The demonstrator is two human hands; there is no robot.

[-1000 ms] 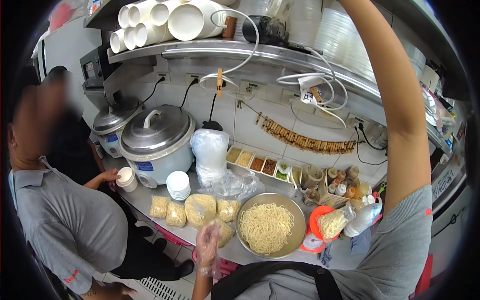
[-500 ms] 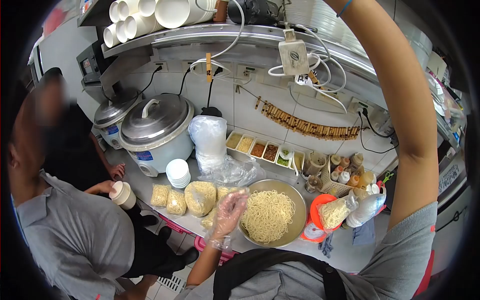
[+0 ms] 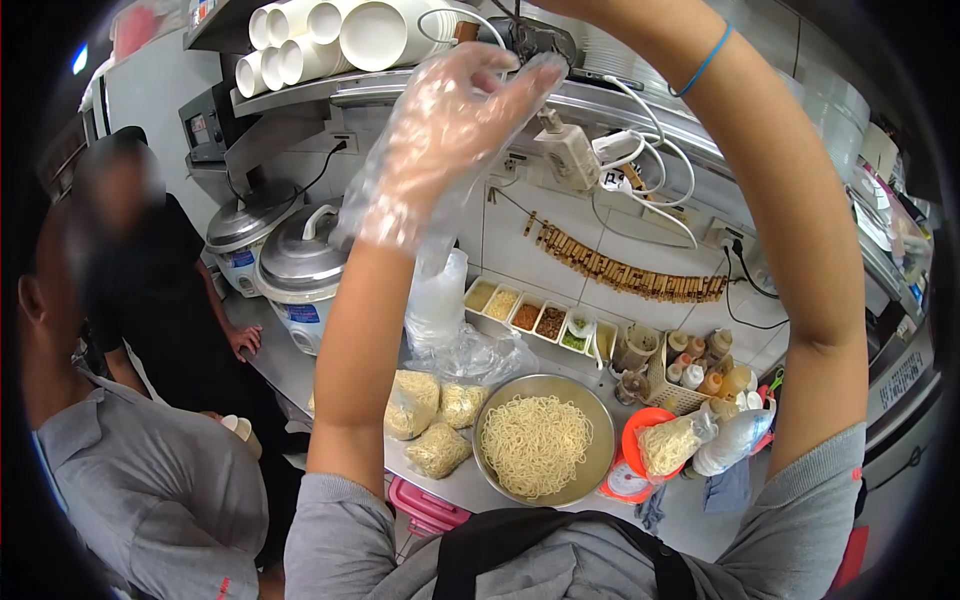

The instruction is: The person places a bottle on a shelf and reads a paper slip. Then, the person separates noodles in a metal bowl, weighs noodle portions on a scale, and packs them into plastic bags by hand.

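My left hand [image 3: 450, 130], in a clear plastic glove, is raised near the shelf edge, its fingers bent and apart with nothing visible between them. Close behind its fingertips is a black object [image 3: 543, 40]. A pale plug block [image 3: 568, 152] hangs just right of the hand. My right arm reaches up past the top edge, a blue band on it; the hand is out of the frame. Below, a steel bowl [image 3: 603, 455] holds pale noodles [image 3: 535, 445], beside bagged noodles [image 3: 438, 450].
White paper bowls [image 3: 375, 38] lie on the shelf. Rice cookers [image 3: 300, 255], seasoning trays [image 3: 550, 322], a bottle basket [image 3: 680, 392] and an orange scale [image 3: 627, 482] stand on the counter. Two people are at the left, one in grey [image 3: 160, 490], one in black [image 3: 145, 280].
My left hand has risen from beside the noodle bowl to the shelf edge. My right arm has shifted left at the top. The cup held by the person in grey is lower and partly hidden.
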